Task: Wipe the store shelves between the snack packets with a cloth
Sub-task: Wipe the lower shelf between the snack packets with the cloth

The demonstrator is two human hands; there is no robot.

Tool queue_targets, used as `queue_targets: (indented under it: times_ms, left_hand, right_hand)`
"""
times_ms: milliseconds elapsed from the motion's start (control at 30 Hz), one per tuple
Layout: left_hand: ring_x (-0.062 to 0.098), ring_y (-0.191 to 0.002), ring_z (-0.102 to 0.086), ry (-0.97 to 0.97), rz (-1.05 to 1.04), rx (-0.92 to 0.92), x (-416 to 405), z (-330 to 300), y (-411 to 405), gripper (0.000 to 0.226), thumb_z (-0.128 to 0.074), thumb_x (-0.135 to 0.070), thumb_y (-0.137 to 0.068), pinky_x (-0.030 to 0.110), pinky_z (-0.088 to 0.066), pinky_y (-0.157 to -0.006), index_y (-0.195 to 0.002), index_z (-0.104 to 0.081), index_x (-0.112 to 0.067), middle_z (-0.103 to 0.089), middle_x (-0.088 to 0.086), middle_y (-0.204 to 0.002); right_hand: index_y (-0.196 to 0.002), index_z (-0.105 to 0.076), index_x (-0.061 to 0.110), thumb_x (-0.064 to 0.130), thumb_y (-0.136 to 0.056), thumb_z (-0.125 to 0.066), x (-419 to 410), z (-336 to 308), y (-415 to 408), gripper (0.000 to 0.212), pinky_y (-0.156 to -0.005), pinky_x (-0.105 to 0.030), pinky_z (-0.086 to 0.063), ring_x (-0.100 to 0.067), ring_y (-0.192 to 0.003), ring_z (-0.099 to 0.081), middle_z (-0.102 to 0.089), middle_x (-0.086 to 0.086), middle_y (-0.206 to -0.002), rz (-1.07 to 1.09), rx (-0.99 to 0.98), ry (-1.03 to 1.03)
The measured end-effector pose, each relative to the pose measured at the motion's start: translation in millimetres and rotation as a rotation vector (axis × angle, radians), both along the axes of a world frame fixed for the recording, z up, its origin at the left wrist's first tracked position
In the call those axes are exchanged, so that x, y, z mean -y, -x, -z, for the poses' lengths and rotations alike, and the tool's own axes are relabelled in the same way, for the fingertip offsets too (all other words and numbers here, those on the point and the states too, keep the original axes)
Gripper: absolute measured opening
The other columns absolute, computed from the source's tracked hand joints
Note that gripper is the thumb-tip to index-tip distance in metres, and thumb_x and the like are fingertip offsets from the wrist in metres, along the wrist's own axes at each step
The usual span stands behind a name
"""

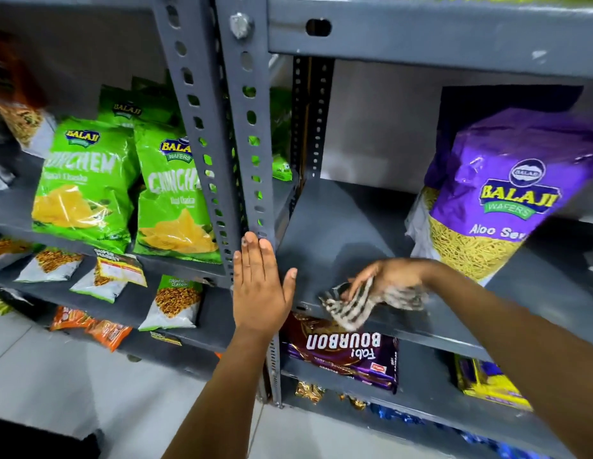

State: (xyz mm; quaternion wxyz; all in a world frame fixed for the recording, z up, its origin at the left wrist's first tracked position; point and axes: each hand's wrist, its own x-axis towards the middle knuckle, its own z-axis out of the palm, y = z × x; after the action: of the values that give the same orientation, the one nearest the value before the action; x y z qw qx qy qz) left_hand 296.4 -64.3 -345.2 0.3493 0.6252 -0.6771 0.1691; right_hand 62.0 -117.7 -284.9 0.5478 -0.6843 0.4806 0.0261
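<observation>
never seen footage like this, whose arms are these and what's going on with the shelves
There is no machine here. One picture comes from a camera worn on a person's head, looking down at their own bare arms. The left hand rests flat and open against the grey perforated metal upright. The right hand holds a striped black-and-white cloth at the front of the bare grey metal shelf. A purple Balaji Aloo Sev packet stands on that shelf to the right. Green Balaji crisp packets sit in the left bay, and a brown Bourbon biscuit pack lies one shelf lower.
</observation>
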Motion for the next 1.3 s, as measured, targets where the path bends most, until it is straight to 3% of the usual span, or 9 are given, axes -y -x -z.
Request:
queue_targets:
  times_ms: [133, 267, 467, 633, 767, 900, 1033, 1200, 1300]
  left_hand:
    - [0.02, -0.14, 0.016, -0.018, 0.003, 0.021, -5, -5, 0, 0.066, -0.013, -0.047, -0.096, 0.035, 0.0, -0.112, -0.14, 0.016, -0.008, -0.015, 0.022, -0.142]
    - [0.019, -0.14, 0.016, -0.053, 0.013, 0.018, -7, -6, 0, 0.067, -0.011, -0.049, -0.095, 0.034, 0.001, -0.112, -0.14, 0.019, -0.01, -0.01, 0.022, -0.143]
    - [0.033, -0.137, 0.004, -0.184, 0.034, -0.131, -24, -19, 18, 0.07, -0.011, -0.051, -0.094, 0.042, -0.003, -0.11, -0.14, 0.007, -0.002, 0.0, 0.021, -0.146]
    - [0.018, -0.139, 0.016, -0.18, 0.425, 0.169, -40, -19, 47, 0.062, -0.007, -0.05, -0.095, 0.033, 0.009, -0.113, -0.144, 0.009, -0.015, 0.024, 0.002, -0.152]
    - [0.014, -0.14, -0.002, -0.347, 0.343, -0.236, -10, -32, 53, 0.068, -0.014, -0.052, -0.092, 0.026, -0.002, -0.113, -0.144, -0.015, -0.008, -0.008, 0.007, -0.153]
    - [0.019, -0.141, -0.009, -0.758, 0.243, -0.415, 19, -14, 54, 0.052, -0.019, -0.036, -0.099, 0.033, -0.003, -0.114, -0.143, -0.02, -0.009, -0.014, 0.009, -0.155]
    - [0.017, -0.142, 0.002, -0.802, 0.124, -0.06, 28, 7, 61, 0.053, -0.01, -0.036, -0.098, 0.038, 0.005, -0.115, -0.145, -0.011, -0.012, -0.003, 0.005, -0.156]
    - [0.017, -0.142, 0.006, -0.796, 0.101, 0.031, 25, 7, 63, 0.054, -0.009, -0.036, -0.098, 0.038, 0.006, -0.115, -0.145, -0.003, -0.012, 0.003, 0.004, -0.156]
    - [0.018, -0.142, 0.005, -0.785, 0.096, 0.048, 25, 8, 63, 0.054, -0.011, -0.036, -0.098, 0.038, 0.006, -0.114, -0.145, -0.003, -0.012, 0.002, 0.004, -0.156]
  right_hand:
    - [-0.115, -0.061, 0.004, -0.006, -0.081, -0.055, 15, -5, -19, 0.036, -0.085, -0.007, -0.043, -0.021, -0.119, -0.051, -0.055, -0.016, -0.132, 0.276, 0.152, 0.252]
    - [-0.114, -0.063, 0.01, -0.011, -0.08, -0.052, 12, 23, -38, 0.041, -0.107, -0.024, -0.026, -0.017, -0.131, -0.035, -0.049, -0.004, -0.14, 0.17, 0.05, 0.334]
    - [-0.11, -0.065, 0.012, -0.009, -0.079, -0.055, -30, 26, 0, 0.039, -0.102, -0.023, -0.028, -0.01, -0.119, -0.041, -0.053, 0.006, -0.127, 0.205, 0.054, 0.206]
    - [-0.091, -0.065, 0.025, -0.01, -0.076, -0.051, -25, -1, -1, 0.04, -0.09, -0.03, -0.041, -0.019, -0.099, -0.056, -0.067, -0.008, -0.105, 0.34, 0.039, 0.287]
    - [-0.129, -0.044, 0.016, 0.021, -0.091, -0.047, -30, 4, -45, 0.039, -0.103, -0.04, -0.037, -0.027, -0.119, -0.047, -0.049, -0.012, -0.137, 0.279, -0.209, 0.487]
    - [-0.144, -0.007, 0.031, 0.053, -0.09, -0.035, -60, 39, -50, 0.065, -0.117, -0.042, -0.004, -0.017, -0.145, 0.003, 0.001, 0.008, -0.158, 0.225, -0.437, 0.581]
    - [-0.143, -0.01, 0.034, 0.051, -0.09, -0.037, -90, 49, -14, 0.062, -0.116, -0.039, -0.008, -0.014, -0.144, -0.003, -0.006, 0.012, -0.157, 0.274, -0.466, 0.692]
    - [-0.14, -0.02, 0.037, 0.033, -0.093, -0.044, -126, 52, 34, 0.054, -0.115, -0.036, -0.016, -0.013, -0.143, -0.014, -0.019, 0.013, -0.155, 0.38, -0.525, 0.72]
    - [-0.134, -0.037, 0.029, 0.024, -0.09, -0.049, -131, 33, 52, 0.046, -0.103, -0.036, -0.035, -0.024, -0.131, -0.041, -0.045, -0.006, -0.144, 0.531, -0.534, 0.699]
